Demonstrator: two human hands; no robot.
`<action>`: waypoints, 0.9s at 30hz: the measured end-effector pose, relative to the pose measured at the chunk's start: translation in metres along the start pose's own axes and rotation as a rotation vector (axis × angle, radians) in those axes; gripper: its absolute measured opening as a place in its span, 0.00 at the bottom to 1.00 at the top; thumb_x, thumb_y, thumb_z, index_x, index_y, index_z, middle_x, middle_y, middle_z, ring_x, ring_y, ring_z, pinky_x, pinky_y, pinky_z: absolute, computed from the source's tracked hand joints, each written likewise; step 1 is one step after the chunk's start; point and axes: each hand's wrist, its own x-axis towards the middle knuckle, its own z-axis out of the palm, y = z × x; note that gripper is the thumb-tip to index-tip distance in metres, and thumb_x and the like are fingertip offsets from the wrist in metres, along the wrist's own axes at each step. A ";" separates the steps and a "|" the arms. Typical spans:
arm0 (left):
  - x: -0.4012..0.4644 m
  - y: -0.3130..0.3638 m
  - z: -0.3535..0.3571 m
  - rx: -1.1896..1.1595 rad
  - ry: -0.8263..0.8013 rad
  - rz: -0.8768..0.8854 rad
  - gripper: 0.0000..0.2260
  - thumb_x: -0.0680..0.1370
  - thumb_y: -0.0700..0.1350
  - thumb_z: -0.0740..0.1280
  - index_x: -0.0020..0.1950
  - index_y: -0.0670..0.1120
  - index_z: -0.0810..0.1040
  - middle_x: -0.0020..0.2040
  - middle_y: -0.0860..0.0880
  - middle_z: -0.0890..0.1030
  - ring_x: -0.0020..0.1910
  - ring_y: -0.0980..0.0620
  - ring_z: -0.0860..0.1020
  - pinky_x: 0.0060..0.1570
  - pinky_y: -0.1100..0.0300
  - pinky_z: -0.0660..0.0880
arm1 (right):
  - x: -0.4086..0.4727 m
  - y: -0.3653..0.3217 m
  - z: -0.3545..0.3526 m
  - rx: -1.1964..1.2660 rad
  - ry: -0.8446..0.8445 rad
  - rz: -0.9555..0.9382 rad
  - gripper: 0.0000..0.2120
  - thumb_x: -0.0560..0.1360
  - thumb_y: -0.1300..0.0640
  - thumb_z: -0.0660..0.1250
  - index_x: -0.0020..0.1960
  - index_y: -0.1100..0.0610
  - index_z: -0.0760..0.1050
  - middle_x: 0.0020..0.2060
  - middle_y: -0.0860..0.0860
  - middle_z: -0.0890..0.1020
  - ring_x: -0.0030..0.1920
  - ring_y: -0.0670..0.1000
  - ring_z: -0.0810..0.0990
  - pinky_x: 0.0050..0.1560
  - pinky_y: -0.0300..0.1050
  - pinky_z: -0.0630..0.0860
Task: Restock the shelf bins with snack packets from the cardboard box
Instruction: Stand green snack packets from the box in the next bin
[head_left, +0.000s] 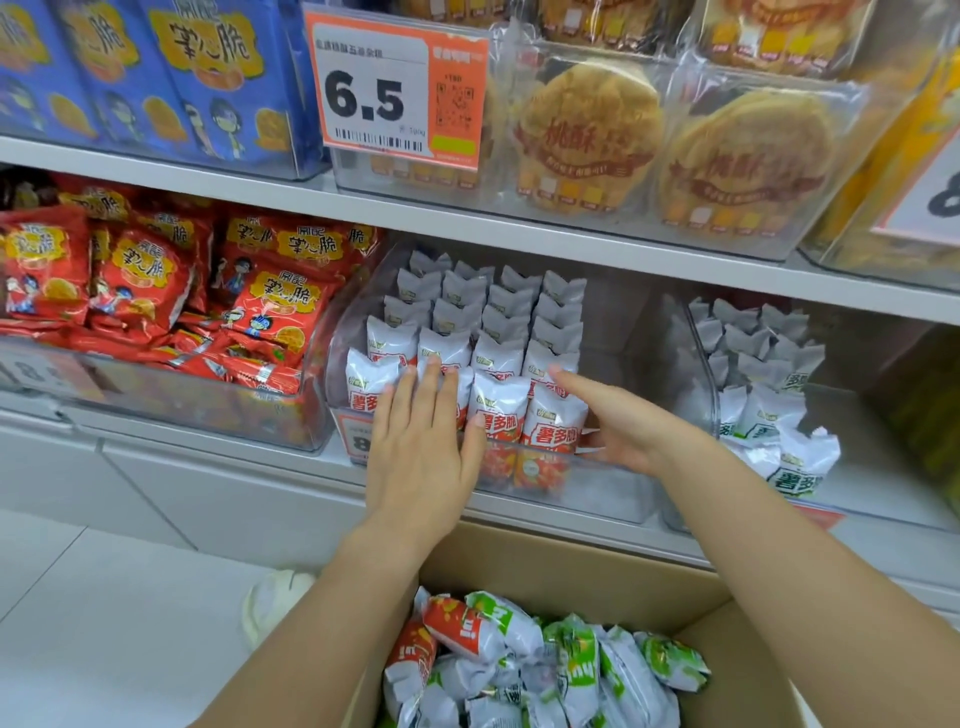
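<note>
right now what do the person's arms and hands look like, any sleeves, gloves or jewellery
Both arms are bare as far as the frame shows: no sleeves in view. The left hand and right hand wear no gloves, and no rings, watch or bracelets show on the fingers or wrists. The nails look short and unpainted.

The cardboard box (561, 566) is cut off by the bottom edge. Front-row packets in the clear bin (613, 499) are partly hidden behind the left hand (421, 447). The bin's price label (358, 436) is mostly covered.
</note>
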 end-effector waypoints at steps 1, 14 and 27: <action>0.000 0.000 0.000 -0.002 0.000 -0.002 0.27 0.81 0.56 0.47 0.72 0.42 0.69 0.73 0.42 0.68 0.73 0.42 0.64 0.72 0.54 0.46 | 0.001 0.002 -0.002 -0.042 0.004 0.018 0.25 0.74 0.35 0.60 0.63 0.50 0.74 0.55 0.54 0.81 0.54 0.54 0.80 0.57 0.50 0.75; -0.006 0.002 -0.013 -0.012 -0.065 -0.009 0.30 0.81 0.61 0.44 0.77 0.44 0.56 0.78 0.44 0.54 0.78 0.46 0.49 0.74 0.50 0.43 | -0.035 0.012 0.011 -0.754 0.400 -0.147 0.32 0.79 0.36 0.46 0.72 0.58 0.65 0.65 0.59 0.74 0.64 0.60 0.72 0.55 0.47 0.68; -0.185 0.003 0.030 -0.210 -0.414 0.217 0.15 0.77 0.48 0.58 0.55 0.43 0.80 0.59 0.44 0.78 0.59 0.43 0.74 0.57 0.49 0.74 | -0.152 0.213 0.037 -0.669 0.258 -0.113 0.12 0.80 0.53 0.60 0.61 0.53 0.75 0.53 0.50 0.81 0.51 0.51 0.80 0.49 0.43 0.74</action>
